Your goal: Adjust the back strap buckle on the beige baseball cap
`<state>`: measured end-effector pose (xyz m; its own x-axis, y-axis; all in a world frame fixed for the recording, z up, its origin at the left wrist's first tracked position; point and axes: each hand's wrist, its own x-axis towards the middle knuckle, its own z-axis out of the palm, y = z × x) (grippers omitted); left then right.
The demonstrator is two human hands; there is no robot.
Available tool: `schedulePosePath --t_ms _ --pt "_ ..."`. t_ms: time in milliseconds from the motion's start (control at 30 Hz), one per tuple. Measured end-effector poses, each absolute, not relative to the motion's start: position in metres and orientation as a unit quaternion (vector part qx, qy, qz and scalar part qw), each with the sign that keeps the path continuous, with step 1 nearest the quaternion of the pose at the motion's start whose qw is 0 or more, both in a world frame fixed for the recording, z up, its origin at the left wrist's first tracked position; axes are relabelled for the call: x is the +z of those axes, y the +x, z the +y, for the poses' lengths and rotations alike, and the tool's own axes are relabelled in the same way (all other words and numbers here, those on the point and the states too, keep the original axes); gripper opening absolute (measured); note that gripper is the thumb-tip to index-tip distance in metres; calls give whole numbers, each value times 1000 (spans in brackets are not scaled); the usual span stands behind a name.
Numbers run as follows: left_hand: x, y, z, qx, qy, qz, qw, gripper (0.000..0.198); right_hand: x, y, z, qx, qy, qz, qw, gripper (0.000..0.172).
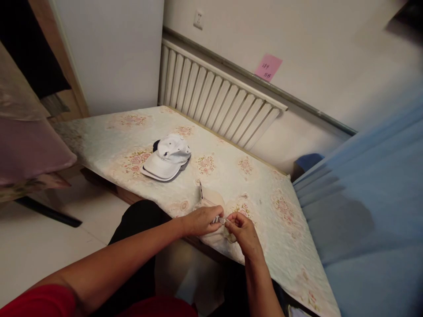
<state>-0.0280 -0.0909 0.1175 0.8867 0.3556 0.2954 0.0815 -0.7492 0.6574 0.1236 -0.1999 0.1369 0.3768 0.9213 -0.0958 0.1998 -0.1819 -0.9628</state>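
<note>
A pale beige cap (211, 197) lies near the front edge of the flowered bed cover, partly hidden by my hands. My left hand (205, 219) is closed on the cap's strap (219, 219), close to what looks like a small metal buckle. Thumb and fingertips of my right hand (243, 230) pinch the strap's other side, just right of the left hand. Farther back on the left sits a small stack of caps, a white cap (174, 149) on top with a dark logo, darker cloth showing beneath.
The flowered bed cover (231, 176) spreads under everything. Behind it, a white radiator (211, 94) runs along the wall below a pink note (269, 67). A blue curtain (370, 198) hangs at the right. Draped clothes (33, 145) are at the left.
</note>
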Motion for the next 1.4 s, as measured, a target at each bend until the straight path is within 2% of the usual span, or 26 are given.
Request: schedulePosePath --t_ms 267,400,633,967,1067,1233,1400 --pt "115 -24 -92 229 886 135 381 27 134 123 -202 389 -677 -394 486 17" --pt "113 -24 -93 228 884 143 383 25 132 122 -203 398 -665 -382 504 17" --pt "105 -23 -95 258 889 144 349 21 127 117 -203 341 -673 -386 531 18" --pt "103 -18 -104 325 843 167 394 12 125 108 -199 384 -644 -315 581 24" --pt "100 -17 -107 330 841 154 399 15 124 108 -198 385 -637 -305 594 26" --pt "102 -19 -106 327 844 149 398 15 128 112 -199 384 -642 -310 587 26" --pt "108 -23 -102 311 816 182 452 18 145 125 -198 381 -648 -317 578 28"
